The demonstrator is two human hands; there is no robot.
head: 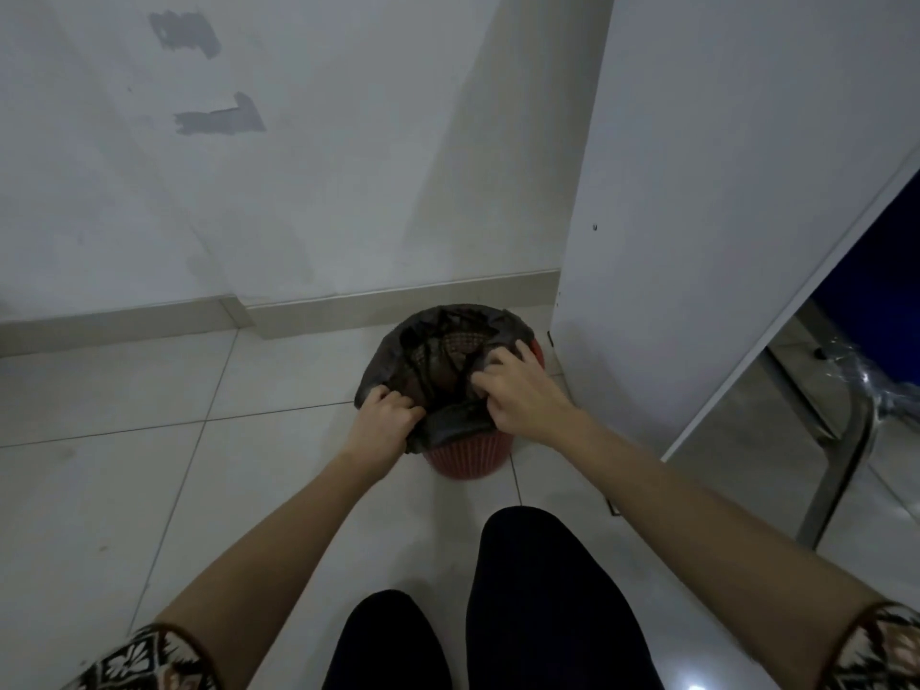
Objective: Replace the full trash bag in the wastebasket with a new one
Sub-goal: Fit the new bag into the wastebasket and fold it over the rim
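Note:
A small red ribbed wastebasket (465,458) stands on the tiled floor near the wall corner. A thin black trash bag (393,348) lines it, its edge folded over the rim, and the basket's mesh shows through the film inside. My left hand (386,423) grips the bag's edge at the near left of the rim. My right hand (520,390) pinches the bag's edge at the right side of the rim. What lies in the bag is too dark to make out.
A white cabinet side panel (697,216) stands just right of the basket. A metal chair leg (836,470) and clear plastic wrap are at the far right. The white wall and baseboard (348,311) run behind. My dark-trousered knees (537,590) are below.

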